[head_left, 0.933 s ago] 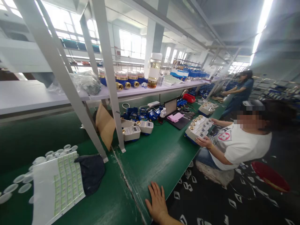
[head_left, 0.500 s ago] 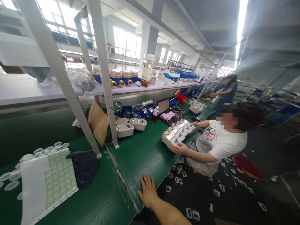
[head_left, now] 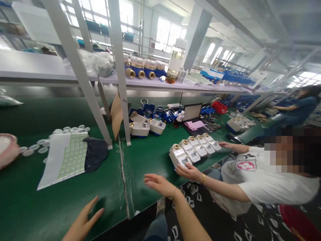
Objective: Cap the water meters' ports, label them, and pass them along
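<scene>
My left hand hovers over the green table at the lower left, thumb and fingers apart, holding nothing. To its right, my right hand is held above the table near its front edge, fingers stretched out and nothing in them. Beyond my right hand stands a row of several white meters with brass fittings and small displays. A co-worker's hand rests on the nearest one, and their other hand is at the row's far end. A sheet of green labels lies beyond my left hand.
Clear round caps and a dark cloth lie beside the label sheet. Shelf posts rise from the table. Two white meters, a laptop and blue meters stand further back. The co-worker sits at the right.
My left hand has come into view at the lower left. My right hand has lifted off the table and turned leftward. The view has shifted, and the co-worker now appears closer.
</scene>
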Tool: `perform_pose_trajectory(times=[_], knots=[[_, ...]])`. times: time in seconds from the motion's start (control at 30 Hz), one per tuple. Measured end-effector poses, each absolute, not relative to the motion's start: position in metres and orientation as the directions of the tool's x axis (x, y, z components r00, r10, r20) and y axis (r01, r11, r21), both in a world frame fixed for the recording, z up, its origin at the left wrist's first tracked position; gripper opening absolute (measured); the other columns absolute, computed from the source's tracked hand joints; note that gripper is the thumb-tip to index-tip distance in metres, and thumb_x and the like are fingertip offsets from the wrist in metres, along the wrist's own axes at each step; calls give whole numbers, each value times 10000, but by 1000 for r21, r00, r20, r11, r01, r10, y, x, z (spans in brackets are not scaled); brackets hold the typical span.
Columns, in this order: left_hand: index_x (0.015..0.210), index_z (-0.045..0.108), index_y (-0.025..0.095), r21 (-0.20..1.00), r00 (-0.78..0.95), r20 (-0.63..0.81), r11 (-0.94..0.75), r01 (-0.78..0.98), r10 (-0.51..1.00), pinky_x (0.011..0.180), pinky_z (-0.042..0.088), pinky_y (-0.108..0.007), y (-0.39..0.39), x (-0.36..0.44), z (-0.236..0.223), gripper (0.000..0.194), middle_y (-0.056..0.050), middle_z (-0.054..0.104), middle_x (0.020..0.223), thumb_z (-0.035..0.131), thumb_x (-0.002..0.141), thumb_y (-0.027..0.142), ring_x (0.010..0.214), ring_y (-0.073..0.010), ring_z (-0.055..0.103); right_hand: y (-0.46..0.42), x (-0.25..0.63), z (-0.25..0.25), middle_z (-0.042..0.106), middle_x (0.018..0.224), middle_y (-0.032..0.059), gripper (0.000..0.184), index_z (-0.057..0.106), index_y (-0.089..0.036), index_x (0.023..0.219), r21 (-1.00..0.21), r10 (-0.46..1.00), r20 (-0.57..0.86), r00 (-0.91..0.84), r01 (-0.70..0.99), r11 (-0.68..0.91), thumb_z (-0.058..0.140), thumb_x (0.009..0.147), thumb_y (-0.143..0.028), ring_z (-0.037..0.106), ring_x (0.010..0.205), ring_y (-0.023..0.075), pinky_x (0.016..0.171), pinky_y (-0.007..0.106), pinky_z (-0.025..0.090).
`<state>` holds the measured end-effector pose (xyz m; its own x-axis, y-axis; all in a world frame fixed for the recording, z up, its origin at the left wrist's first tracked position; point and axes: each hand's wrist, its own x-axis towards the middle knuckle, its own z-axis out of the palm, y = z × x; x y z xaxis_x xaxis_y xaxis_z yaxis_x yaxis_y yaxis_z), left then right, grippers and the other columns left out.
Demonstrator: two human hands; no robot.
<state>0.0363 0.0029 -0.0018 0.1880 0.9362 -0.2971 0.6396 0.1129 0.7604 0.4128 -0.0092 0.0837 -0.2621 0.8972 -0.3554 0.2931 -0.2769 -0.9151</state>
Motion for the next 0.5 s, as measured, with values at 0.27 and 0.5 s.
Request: perform_pose_trajectory(times=[0.27, 0.5], knots=[[1404, 345, 160, 792, 429, -610, 519, 322, 666, 1103, 290, -447, 47, 341, 39, 916, -149, 297, 1485, 539, 712, 728, 1363, -297, 295, -48, 701, 79, 723, 895, 109, 311, 685, -317, 895, -773, 740, -599, -306, -19, -634, 607, 726, -565, 629, 1058, 315, 1033, 464, 481], [1346, 408, 250, 658, 385, -722, 742, 125, 575, 1007, 351, -529, 82, 471, 47, 740, -139, 339, 1468, 623, 741, 617, 1358, -339, 278, -15, 864, 54, 732, 837, 119, 537, 646, -244, 1043, -669, 615, -675, 408, 14, -743, 492, 729, -651, 704, 804, 275, 751, 461, 586]])
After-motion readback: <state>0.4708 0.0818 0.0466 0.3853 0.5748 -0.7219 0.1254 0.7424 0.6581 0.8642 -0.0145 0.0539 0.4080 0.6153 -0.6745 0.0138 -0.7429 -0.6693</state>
